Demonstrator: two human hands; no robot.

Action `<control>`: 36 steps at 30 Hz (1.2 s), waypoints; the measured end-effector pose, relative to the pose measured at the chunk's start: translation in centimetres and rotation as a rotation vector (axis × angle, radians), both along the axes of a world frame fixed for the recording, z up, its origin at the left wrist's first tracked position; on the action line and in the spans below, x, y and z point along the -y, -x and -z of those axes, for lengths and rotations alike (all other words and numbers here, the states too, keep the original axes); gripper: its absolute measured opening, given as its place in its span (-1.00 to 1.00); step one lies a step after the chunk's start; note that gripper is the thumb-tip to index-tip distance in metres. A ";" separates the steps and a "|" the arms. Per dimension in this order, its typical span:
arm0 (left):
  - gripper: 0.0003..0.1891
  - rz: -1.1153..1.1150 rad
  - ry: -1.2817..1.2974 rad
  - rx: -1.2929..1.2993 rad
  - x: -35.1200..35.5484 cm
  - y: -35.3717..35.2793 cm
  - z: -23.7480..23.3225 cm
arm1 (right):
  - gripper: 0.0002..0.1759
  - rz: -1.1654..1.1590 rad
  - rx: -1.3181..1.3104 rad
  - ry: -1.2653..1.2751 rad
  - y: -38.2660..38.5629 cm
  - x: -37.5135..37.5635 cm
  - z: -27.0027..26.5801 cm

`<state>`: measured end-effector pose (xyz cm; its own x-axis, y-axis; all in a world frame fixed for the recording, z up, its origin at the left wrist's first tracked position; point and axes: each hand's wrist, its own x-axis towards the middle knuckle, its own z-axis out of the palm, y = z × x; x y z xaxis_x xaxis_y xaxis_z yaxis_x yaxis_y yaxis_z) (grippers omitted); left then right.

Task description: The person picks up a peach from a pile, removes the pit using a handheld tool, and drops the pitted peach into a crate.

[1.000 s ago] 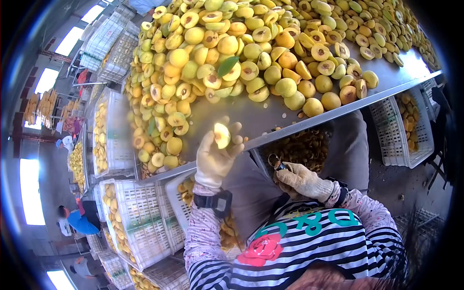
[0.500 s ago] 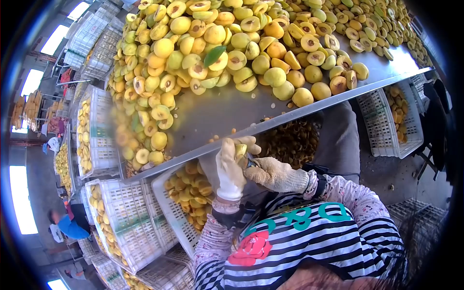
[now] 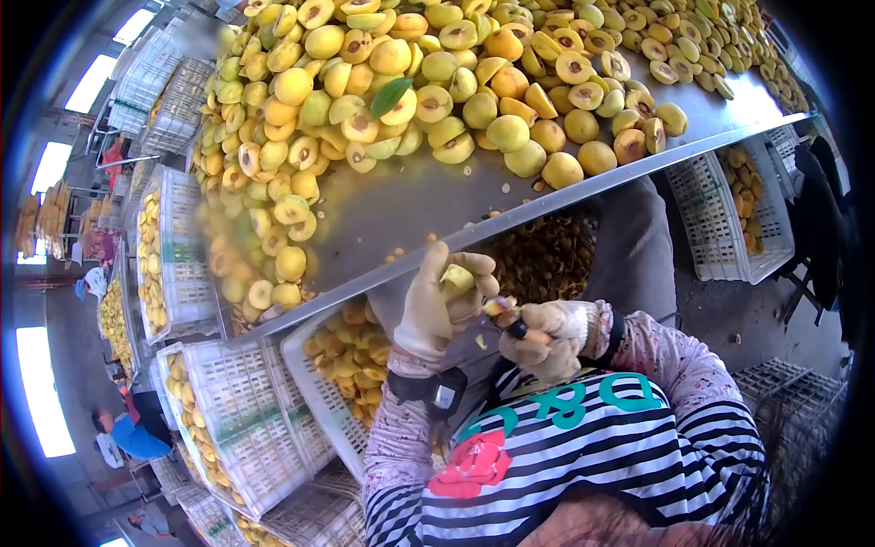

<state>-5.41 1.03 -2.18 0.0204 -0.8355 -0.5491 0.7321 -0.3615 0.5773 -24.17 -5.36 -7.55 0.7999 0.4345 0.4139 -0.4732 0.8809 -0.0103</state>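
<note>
My left hand (image 3: 442,296), in a pale glove, has its fingers curled round a yellow apricot piece (image 3: 457,280). In my right hand (image 3: 550,339), also gloved, is a small pitting tool (image 3: 517,326) with a dark collar. Something wet and yellow-brown clings to its tip, which points at the left hand but is apart from the fruit. A small yellow scrap (image 3: 481,342) shows just below, between the hands. Beyond them, a heap of halved apricots (image 3: 392,59) covers much of the metal table (image 3: 383,223).
The table's raised metal edge (image 3: 547,219) runs in front of my hands. Dark pits and scraps (image 3: 547,255) lie below it. A white crate (image 3: 319,387) of apricot halves stands at my left, beside stacked crates (image 3: 241,415). Another crate (image 3: 720,223) is at right. A person in blue (image 3: 137,436) is far left.
My hands have moved apart; the right has drawn back toward my body, with the tool away from the fruit. The left fingers have spread a little around the apricot piece.
</note>
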 end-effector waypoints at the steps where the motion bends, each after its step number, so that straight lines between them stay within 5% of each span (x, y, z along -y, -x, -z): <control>1: -0.46 0.008 0.070 -0.037 -0.3 -0.6 0.2 | -0.38 0.077 -0.094 0.035 1.1 0.2 1.1; 3: -0.46 -0.031 0.182 -0.014 -1.8 -1.2 0.9 | -0.40 0.222 -0.402 0.245 2.3 0.9 -0.2; 4: -0.54 -0.044 0.170 0.168 -2.8 -1.9 0.6 | -0.43 0.302 -0.766 0.593 2.4 0.6 -2.0; 8: -0.66 0.568 0.056 1.401 -8.0 -8.2 -1.4 | -0.45 0.340 -0.812 0.676 2.5 0.0 -0.8; 12: -0.80 0.034 0.127 1.356 -4.2 -6.0 -6.5 | -0.42 0.376 -0.984 0.694 1.4 -0.4 -0.5; 20: -0.46 0.341 0.568 2.136 14.2 -5.1 0.3 | -0.44 0.504 -1.013 0.656 3.6 1.6 -1.2; 22: -0.50 0.569 0.284 2.164 15.3 -3.9 0.6 | -0.43 0.525 -1.018 0.658 4.1 2.0 -1.5; 27: -0.80 0.346 0.374 1.894 12.4 -4.9 2.2 | -0.48 0.525 -0.975 0.638 4.1 1.8 -1.0; 31: -0.66 0.066 0.182 1.569 10.4 -5.4 2.2 | -0.49 0.470 -0.922 0.708 3.5 1.0 -0.8; 34: -0.48 0.299 0.276 2.066 10.8 -5.3 2.1 | -0.48 0.456 -0.947 0.764 3.1 0.6 -1.0; 36: -0.36 0.579 0.119 2.166 11.6 -3.2 1.5 | -0.49 0.454 -0.979 0.777 2.8 0.7 -1.7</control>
